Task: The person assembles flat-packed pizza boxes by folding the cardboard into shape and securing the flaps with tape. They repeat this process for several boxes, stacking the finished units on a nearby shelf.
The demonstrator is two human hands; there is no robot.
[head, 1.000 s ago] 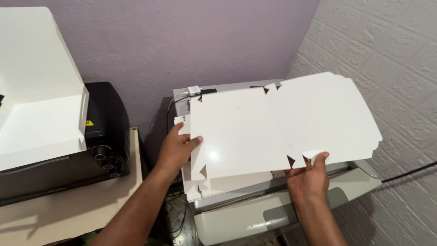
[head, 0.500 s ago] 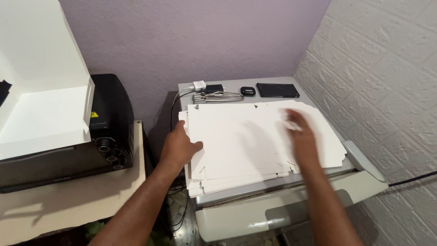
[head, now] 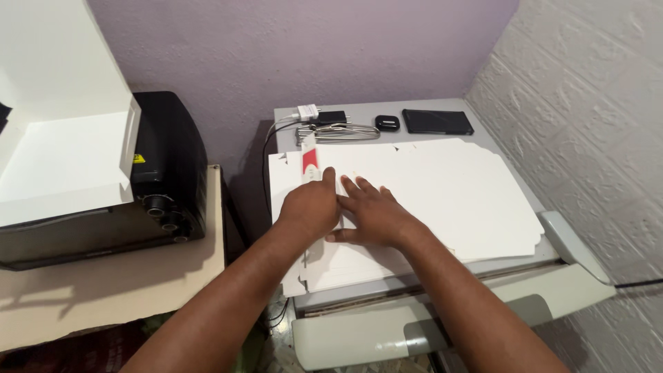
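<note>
1. Left hand [head: 312, 204] lies palm down on the white cardboard sheets [head: 442, 200], fingers loosely curled, thumb stretched up beside a small red and white card [head: 310, 161]; it presses, no grip that I can see
2. Right hand [head: 373, 214] is flat and spread, palm down on the same sheets, touching the left hand's side; holds nothing
3. Both hands sit at the left end of the stack; most of the sheets run off to the right of them, long axis left to right, so the right hand is nearer the bulk
4. The sheets are flat die-cut blanks with notched edges, about 2 or more stacked, lying on top of a grey machine [head: 442, 324] whose front lip shows under the forearms
5. Behind the stack on the machine top: white charger [head: 307, 110], metal tongs [head: 338, 131], small black case [head: 387, 123], black phone [head: 438, 121], all apart from the hands
6. Well left, on a beige table [head: 103, 290], a black oven [head: 162, 173] carries an opened white box [head: 62, 138]
7. Purple wall behind, white textured wall at right
</note>
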